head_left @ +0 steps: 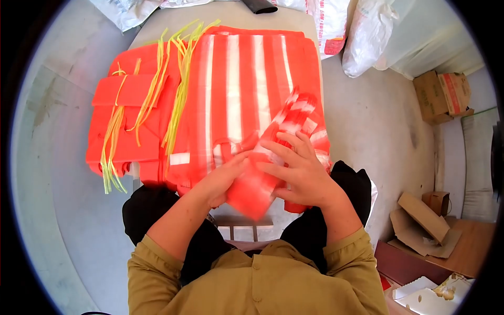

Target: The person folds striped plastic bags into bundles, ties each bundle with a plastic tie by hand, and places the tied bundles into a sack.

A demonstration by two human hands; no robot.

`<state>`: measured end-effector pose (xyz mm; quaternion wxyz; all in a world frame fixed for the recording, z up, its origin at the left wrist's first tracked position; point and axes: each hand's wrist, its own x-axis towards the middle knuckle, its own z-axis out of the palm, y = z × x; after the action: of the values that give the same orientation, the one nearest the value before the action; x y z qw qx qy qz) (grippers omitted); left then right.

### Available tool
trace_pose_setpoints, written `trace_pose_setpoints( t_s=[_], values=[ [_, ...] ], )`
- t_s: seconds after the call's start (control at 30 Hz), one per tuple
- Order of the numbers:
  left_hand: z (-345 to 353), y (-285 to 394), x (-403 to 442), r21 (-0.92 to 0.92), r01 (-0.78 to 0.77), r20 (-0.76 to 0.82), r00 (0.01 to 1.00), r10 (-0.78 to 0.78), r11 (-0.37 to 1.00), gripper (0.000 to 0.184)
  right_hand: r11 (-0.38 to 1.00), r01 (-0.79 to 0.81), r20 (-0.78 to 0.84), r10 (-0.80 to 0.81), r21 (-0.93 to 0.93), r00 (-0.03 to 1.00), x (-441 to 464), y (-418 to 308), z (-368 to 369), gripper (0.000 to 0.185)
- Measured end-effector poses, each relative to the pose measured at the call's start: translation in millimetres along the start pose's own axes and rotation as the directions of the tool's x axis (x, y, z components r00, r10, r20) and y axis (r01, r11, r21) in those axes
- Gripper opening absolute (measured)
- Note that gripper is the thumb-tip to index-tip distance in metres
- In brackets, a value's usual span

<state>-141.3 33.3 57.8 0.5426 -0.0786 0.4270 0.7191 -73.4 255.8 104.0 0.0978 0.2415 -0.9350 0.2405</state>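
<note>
My left hand (226, 177) grips the near left side of a folded red-and-white striped plastic sheet (255, 197), its fingertips partly hidden. My right hand (303, 170) lies over the sheet's right side, with fingers bent and a little apart and the thumb at the near edge. The held sheet is smeared by motion, and its gathered far end (298, 113) points away from me. Beneath it is a flat stack of red-and-white striped sheets (231, 79). Left of this stack lie folded red bundles (126, 136) with yellow-green strings (184, 84) draped over them.
The work table (210, 18) shows at its far edge, with a dark tube end (261, 6) on it. White plastic sacks (370, 31) stand behind. On the right are a cardboard box (443, 97) and an opened carton (425, 228) on a brown surface. My knees are under the near edge.
</note>
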Motion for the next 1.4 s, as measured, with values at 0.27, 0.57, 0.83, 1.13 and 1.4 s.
trace_pose_setpoints(
  t_s=[0.27,0.57,0.83,1.13,1.4],
  values=[
    [-10,-2,-5,-0.016,-0.052,0.112,0.992,0.053,0.999,0.056,0.993,0.11,-0.138,-0.114,-0.035,0.984,7,0,19,0.041],
    [-26,-7,-23,-0.011,0.007,0.189,0.982,-0.005,1.0,0.06,0.991,0.13,-0.254,-0.12,0.022,0.96,15,1,38,0.028],
    [-25,-6,-21,0.052,-0.009,0.086,0.996,0.004,0.999,0.063,0.984,0.164,-0.166,-0.151,0.066,0.974,14,-2,41,0.027],
    [-29,-6,-19,0.092,0.011,0.062,0.998,-0.017,0.996,0.068,0.987,0.149,-0.183,-0.134,0.068,0.974,11,3,44,0.031],
    [-29,-7,-19,0.115,-0.028,0.052,0.998,0.022,0.993,0.071,0.996,0.05,-0.235,-0.031,0.073,0.972,1,2,17,0.022]
  ],
)
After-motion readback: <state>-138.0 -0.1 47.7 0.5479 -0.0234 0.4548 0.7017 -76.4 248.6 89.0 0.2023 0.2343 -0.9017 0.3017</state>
